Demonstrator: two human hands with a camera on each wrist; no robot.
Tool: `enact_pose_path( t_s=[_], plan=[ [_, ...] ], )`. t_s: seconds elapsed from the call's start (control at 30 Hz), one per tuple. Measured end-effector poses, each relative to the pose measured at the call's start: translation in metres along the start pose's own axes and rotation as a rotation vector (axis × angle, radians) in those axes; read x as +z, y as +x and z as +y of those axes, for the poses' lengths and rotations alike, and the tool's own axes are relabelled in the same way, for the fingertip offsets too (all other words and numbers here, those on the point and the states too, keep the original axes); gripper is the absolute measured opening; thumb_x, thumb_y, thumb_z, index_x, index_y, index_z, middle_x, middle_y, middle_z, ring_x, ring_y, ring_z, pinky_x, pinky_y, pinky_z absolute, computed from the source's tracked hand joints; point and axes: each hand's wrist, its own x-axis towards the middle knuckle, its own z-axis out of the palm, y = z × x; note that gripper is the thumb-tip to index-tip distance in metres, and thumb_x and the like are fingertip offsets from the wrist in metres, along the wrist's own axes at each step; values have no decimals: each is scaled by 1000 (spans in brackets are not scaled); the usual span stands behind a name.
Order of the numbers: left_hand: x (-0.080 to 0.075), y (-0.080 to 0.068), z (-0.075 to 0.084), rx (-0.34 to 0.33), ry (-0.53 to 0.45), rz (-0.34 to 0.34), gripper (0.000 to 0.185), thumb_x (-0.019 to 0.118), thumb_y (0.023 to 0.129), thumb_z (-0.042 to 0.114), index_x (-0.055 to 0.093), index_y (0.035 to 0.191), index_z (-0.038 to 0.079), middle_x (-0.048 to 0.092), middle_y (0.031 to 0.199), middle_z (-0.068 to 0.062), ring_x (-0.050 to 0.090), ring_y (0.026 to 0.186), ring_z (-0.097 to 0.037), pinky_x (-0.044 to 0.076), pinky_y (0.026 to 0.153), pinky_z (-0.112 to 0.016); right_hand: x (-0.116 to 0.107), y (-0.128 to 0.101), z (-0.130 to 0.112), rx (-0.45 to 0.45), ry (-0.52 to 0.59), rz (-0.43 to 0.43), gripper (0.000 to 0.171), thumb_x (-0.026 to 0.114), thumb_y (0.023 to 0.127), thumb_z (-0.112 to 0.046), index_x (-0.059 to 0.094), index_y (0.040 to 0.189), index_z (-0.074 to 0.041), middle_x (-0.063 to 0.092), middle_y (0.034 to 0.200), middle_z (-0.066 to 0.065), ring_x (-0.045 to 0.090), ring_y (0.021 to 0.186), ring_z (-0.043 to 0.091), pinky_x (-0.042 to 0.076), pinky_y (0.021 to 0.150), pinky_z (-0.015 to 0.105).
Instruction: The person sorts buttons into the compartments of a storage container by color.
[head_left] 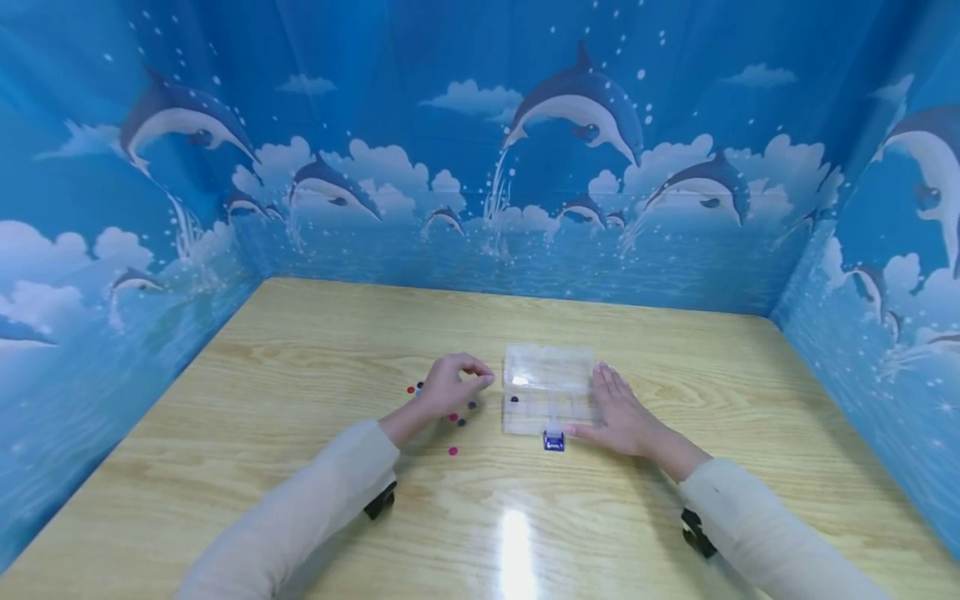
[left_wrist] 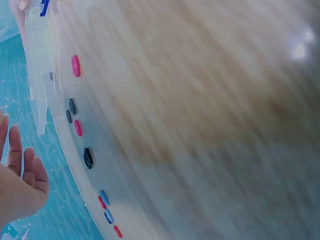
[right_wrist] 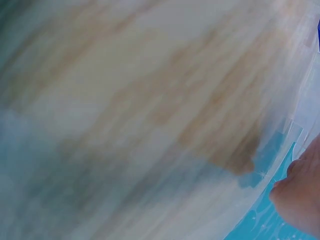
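A clear plastic compartment box point(head_left: 551, 408) lies on the table with its lid point(head_left: 549, 364) raised at the back and a blue latch point(head_left: 553, 441) at the front. One dark button point(head_left: 514, 399) sits in its left part. My left hand point(head_left: 450, 385) hovers just left of the box, thumb and index fingertips together; I cannot tell whether something small is between them. Straight fingers of my right hand point(head_left: 624, 414) rest along the box's right side, the thumb near the latch. Under and beside the left hand lie loose buttons, including a pink button point(left_wrist: 76, 66) and a black button point(left_wrist: 88, 158).
The wooden table point(head_left: 600, 533) extends around the box, its back edge meeting a blue dolphin-print curtain point(head_left: 465, 250). Further blue and red buttons point(left_wrist: 104, 197) lie to the left, in a loose row. Each sleeve has a dark wrist device point(head_left: 380, 500).
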Motion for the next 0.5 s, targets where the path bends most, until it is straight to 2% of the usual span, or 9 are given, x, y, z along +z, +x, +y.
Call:
enact_pose_path(
  t_s=[0.23, 0.5],
  plan=[
    [-8, -5, -5, 13, -11, 23, 12, 67, 84, 16, 70, 92, 7, 68, 96, -7, 58, 98, -23, 46, 88, -40, 0, 0, 1, 0, 3, -11, 105, 52, 84, -61, 6, 142, 13, 0, 151, 31, 3, 140, 46, 7, 113, 55],
    [-18, -8, -13, 12, -35, 28, 16, 67, 84, 16, 69, 96, 6, 68, 99, -8, 59, 96, -21, 49, 83, -35, 2, 2, 3, 5, 14, -17, 104, 52, 84, -61, 5, 143, 12, -2, 151, 30, 1, 140, 45, 6, 114, 54]
  ],
)
